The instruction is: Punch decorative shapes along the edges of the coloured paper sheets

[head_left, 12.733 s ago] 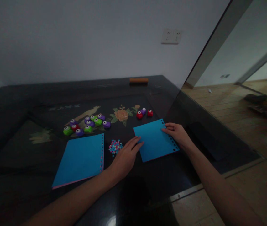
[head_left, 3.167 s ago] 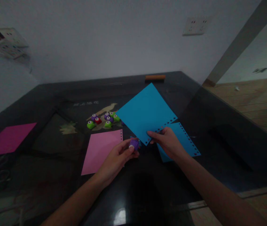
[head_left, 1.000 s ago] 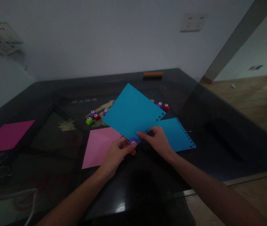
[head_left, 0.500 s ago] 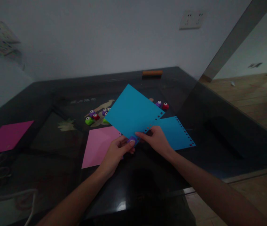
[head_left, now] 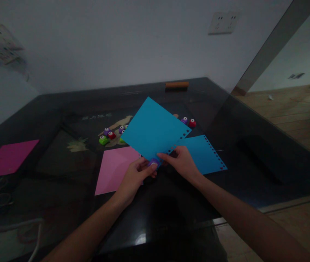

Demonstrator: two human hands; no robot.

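Both hands stay put since a moment ago: left hand point(head_left: 134, 176) squeezes, seemingly, a purple punch point(head_left: 153, 162) onto the raised blue sheet point(head_left: 152, 129) pinched by right hand point(head_left: 181, 162); punching continues.

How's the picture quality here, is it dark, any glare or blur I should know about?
Head view: dim overall, so the dark table swallows detail; a small bright glare spot sits on its glossy near edge. The raised blue sheet and both hands, left hand and right hand, read clearly. The top-left corner is smeared and the edges bend from the wide lens.
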